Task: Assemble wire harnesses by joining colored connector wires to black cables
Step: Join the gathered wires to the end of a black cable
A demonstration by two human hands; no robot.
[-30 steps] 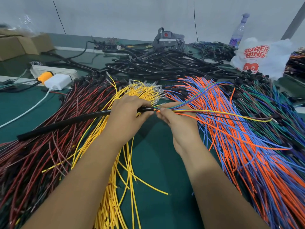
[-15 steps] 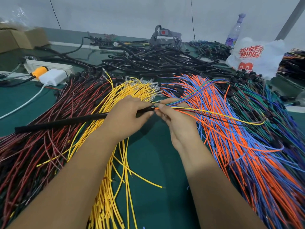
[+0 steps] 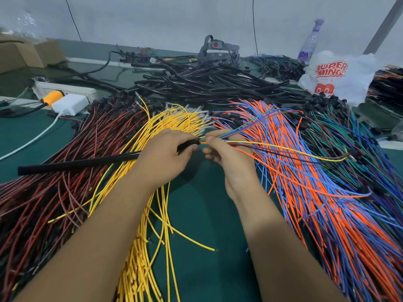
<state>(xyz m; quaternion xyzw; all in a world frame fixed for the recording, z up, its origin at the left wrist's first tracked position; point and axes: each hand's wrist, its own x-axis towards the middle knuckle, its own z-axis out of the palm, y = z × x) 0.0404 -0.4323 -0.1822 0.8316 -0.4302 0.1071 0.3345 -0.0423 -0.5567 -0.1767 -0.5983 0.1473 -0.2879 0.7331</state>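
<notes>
My left hand (image 3: 163,155) grips a long black cable (image 3: 78,163) near its right end; the cable stretches out to the left over the red wires. My right hand (image 3: 229,153) pinches a small bundle of colored wires (image 3: 283,148), yellow, orange, blue, green and black, right at the cable's open end (image 3: 197,142). The wire ends meet the cable mouth between my two thumbs. The bundle trails off to the right above the orange and blue pile.
Piles lie fanned on the green table (image 3: 196,214): red wires (image 3: 65,171), yellow wires (image 3: 152,236), orange and blue wires (image 3: 316,203), green ones (image 3: 359,149). Black cables (image 3: 207,83) heap at the back. A power strip (image 3: 65,92), plastic bag (image 3: 338,77), bottle (image 3: 309,42) and cardboard boxes (image 3: 21,55) stand behind.
Both hands stay together at the cable end. The view has shifted slightly; the black cable's left end sits a little lower and the grip looks the same.
</notes>
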